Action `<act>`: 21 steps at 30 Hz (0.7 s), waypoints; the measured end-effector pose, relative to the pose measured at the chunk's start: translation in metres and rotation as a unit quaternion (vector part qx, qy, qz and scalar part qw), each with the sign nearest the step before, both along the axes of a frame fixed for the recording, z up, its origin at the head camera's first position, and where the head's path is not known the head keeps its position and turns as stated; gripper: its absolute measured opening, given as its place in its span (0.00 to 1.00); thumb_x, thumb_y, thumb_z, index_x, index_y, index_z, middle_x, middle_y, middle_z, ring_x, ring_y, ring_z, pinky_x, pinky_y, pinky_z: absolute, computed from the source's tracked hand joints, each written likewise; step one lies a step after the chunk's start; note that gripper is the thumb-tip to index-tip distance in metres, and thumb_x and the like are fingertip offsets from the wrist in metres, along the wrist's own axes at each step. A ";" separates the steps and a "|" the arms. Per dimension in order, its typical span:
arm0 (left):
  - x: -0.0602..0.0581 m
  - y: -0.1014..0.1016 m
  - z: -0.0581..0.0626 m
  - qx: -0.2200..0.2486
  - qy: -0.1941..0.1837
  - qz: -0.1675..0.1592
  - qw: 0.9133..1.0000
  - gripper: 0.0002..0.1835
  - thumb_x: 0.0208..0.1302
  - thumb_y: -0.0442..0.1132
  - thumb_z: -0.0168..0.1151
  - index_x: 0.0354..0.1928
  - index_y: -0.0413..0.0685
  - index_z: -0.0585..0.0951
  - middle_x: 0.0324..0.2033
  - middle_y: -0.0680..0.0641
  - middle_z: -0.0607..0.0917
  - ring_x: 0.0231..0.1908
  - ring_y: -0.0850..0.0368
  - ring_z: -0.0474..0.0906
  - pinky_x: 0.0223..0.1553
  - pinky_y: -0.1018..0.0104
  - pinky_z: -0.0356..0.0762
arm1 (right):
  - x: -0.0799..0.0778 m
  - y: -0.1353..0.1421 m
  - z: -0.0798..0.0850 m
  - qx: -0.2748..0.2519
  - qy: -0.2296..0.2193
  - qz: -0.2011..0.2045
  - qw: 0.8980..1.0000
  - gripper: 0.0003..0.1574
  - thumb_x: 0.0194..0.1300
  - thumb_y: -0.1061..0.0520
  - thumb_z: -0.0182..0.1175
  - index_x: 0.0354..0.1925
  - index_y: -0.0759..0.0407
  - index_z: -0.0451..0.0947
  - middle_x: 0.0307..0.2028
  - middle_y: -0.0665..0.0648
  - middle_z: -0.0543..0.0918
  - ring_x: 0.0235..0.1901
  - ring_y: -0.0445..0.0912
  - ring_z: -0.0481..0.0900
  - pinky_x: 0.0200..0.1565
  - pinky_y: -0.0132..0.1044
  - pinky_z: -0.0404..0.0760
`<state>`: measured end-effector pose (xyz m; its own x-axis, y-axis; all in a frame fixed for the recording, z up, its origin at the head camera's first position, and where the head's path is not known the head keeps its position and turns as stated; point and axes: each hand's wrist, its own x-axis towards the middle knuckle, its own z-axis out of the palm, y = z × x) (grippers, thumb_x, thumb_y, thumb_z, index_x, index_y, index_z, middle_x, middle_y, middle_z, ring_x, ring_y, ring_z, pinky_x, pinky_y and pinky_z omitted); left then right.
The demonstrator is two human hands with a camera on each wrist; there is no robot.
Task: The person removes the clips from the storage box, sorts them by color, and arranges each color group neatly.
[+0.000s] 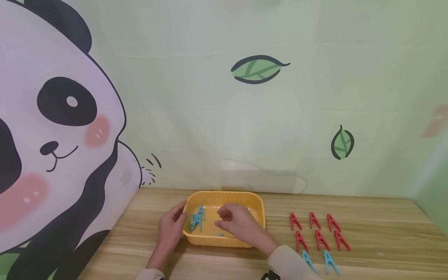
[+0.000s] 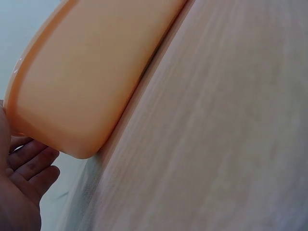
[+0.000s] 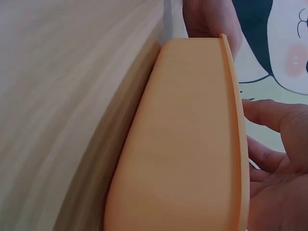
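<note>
A yellow plastic basket (image 1: pixel 224 242) stands on the wooden table. My left hand (image 1: pixel 169 227) holds its left end by the rim, thumb at the edge and fingers along the outer wall; in the left wrist view those fingers (image 2: pixel 36 161) are loosely bent beneath the rim. Several blue clothespins (image 1: pixel 198 218) lie in the basket's left part, and a bit of another blue one (image 1: pixel 219 234) shows by the front wall. Over the basket's right half hovers my right hand (image 1: pixel 241 223), thumb and fingers curved but apart. Nothing shows between them.
Right of the basket, red clothespins (image 1: pixel 317 239) lie on the table (image 1: pixel 385 233) in two rows of 3. Two blue clothespins (image 1: pixel 330 262) lie in front of them, one partly covered by the right sleeve (image 1: pixel 290 262). Behind the table hangs a panda-print backdrop (image 1: pixel 196 116).
</note>
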<state>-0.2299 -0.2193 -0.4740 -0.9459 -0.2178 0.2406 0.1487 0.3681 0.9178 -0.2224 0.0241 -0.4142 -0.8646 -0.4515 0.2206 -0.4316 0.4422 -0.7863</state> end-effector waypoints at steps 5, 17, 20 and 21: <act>-0.001 0.000 -0.002 0.002 0.006 -0.001 1.000 0.22 0.76 0.30 0.58 0.69 0.33 0.78 0.65 0.34 0.81 0.67 0.38 0.76 0.68 0.45 0.73 | -0.012 -0.016 -0.005 0.002 -0.015 -0.002 1.000 0.15 0.69 0.59 0.73 0.48 0.67 0.83 0.44 0.61 0.87 0.43 0.50 0.84 0.47 0.42 0.87; 0.000 -0.001 -0.001 0.013 0.005 -0.005 1.000 0.21 0.77 0.30 0.58 0.69 0.34 0.79 0.64 0.35 0.82 0.65 0.41 0.79 0.66 0.49 0.76 | -0.031 -0.053 -0.020 0.046 0.002 0.026 0.999 0.14 0.62 0.63 0.76 0.43 0.70 0.84 0.36 0.56 0.86 0.37 0.45 0.82 0.43 0.36 0.85; 0.000 -0.001 -0.001 0.008 0.013 -0.004 1.000 0.21 0.76 0.29 0.58 0.68 0.33 0.79 0.63 0.34 0.82 0.64 0.41 0.79 0.65 0.49 0.77 | -0.034 -0.060 -0.021 0.070 0.000 0.025 0.997 0.16 0.62 0.63 0.76 0.44 0.70 0.84 0.35 0.55 0.85 0.35 0.43 0.80 0.42 0.34 0.84; 0.000 -0.001 -0.002 0.007 0.014 -0.004 1.000 0.21 0.76 0.29 0.58 0.68 0.33 0.79 0.63 0.34 0.83 0.63 0.41 0.79 0.65 0.49 0.77 | -0.034 -0.062 -0.021 0.079 -0.001 0.024 0.997 0.16 0.62 0.63 0.76 0.45 0.70 0.84 0.34 0.54 0.85 0.35 0.42 0.79 0.41 0.34 0.84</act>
<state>-0.2303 -0.2200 -0.4755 -0.9406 -0.2131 0.2644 0.1780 0.3538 0.9182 -0.2568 -0.0375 -0.4355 -0.8412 -0.5218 0.1419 -0.4538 0.5387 -0.7098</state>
